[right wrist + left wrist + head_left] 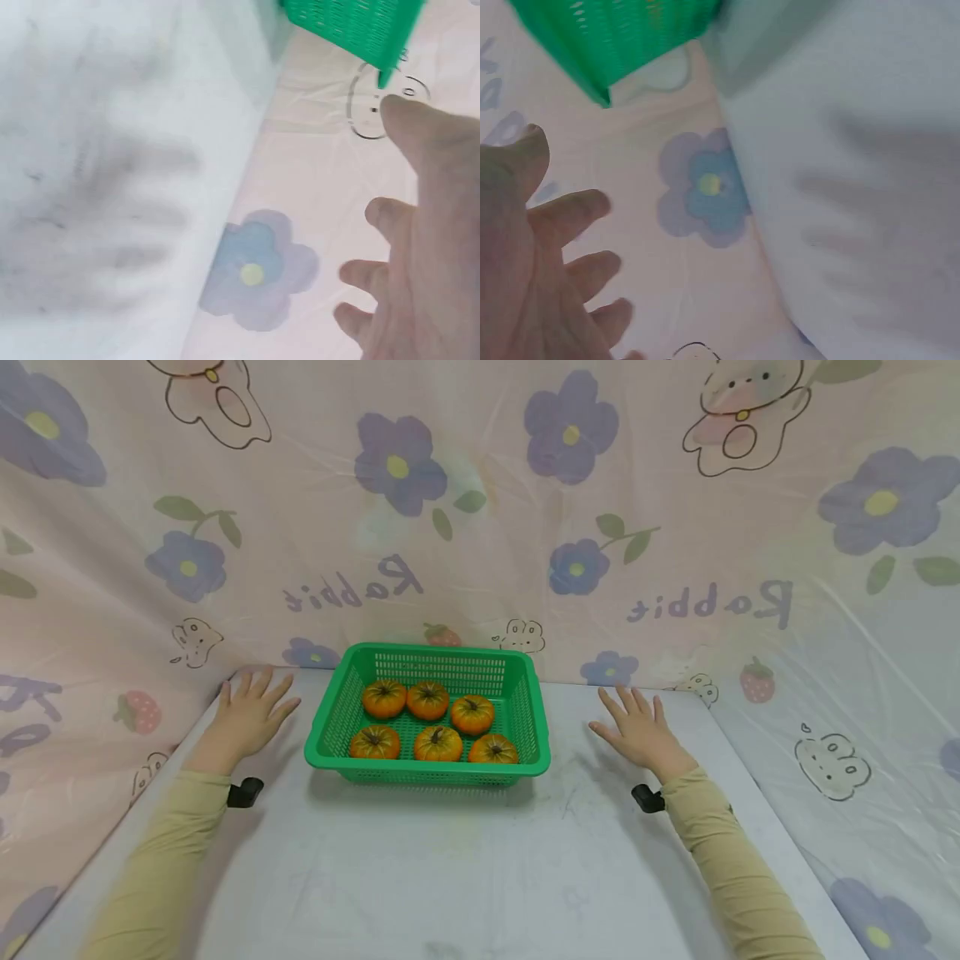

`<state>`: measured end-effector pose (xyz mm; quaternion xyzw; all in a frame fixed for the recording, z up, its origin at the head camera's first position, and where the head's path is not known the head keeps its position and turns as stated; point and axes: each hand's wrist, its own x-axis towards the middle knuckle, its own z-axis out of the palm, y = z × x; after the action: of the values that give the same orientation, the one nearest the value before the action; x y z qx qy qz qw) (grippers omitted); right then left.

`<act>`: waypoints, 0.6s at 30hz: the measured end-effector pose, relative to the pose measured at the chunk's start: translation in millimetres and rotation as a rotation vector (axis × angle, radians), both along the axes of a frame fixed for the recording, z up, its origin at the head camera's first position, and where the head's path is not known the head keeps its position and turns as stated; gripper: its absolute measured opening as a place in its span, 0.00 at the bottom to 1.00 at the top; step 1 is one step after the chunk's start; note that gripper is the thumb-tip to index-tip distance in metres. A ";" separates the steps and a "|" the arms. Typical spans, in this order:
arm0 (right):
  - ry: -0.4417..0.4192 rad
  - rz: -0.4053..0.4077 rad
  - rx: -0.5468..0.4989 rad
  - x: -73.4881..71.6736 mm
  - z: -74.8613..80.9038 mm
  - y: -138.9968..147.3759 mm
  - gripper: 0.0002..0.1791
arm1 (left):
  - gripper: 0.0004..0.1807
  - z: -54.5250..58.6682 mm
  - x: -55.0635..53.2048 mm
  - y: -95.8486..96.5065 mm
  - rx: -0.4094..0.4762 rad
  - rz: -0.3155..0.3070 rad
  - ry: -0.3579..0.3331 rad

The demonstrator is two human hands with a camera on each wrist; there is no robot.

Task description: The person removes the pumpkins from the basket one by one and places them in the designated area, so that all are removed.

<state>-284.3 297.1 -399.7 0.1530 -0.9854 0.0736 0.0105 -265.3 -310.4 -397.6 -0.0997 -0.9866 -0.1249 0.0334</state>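
Observation:
A green plastic basket [442, 772] with slotted walls stands toward the back of the white table. Several small orange pumpkins [438, 744] lie inside it in two rough rows, stems up. To the basket's left, my left hand [246, 720] is held over the table with fingers spread, holding nothing. My right hand [641, 731] hovers on the other side, fingers also apart and nothing in it. Each wrist view shows a corner of the basket [630, 37] beyond the thumb, with a gap between, and the hand's shadow on the tabletop.
The white table [450, 877] ends at the back against a hanging cloth [480, 560] printed with flowers, rabbits and strawberries. That cloth also encloses the left and right sides. A small black device [245, 792] sits at the left wrist, another [648, 798] at the right.

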 end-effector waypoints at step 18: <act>-0.243 0.112 -0.476 -2.8 39.3 4.1 0.42 | 0.36 27.1 11.3 2.3 0.369 -0.111 -0.147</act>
<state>-287.1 301.3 -360.4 0.1907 -0.9245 0.3212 -0.0764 -254.0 -308.0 -370.5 -0.1369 -0.9397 -0.3121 -0.0279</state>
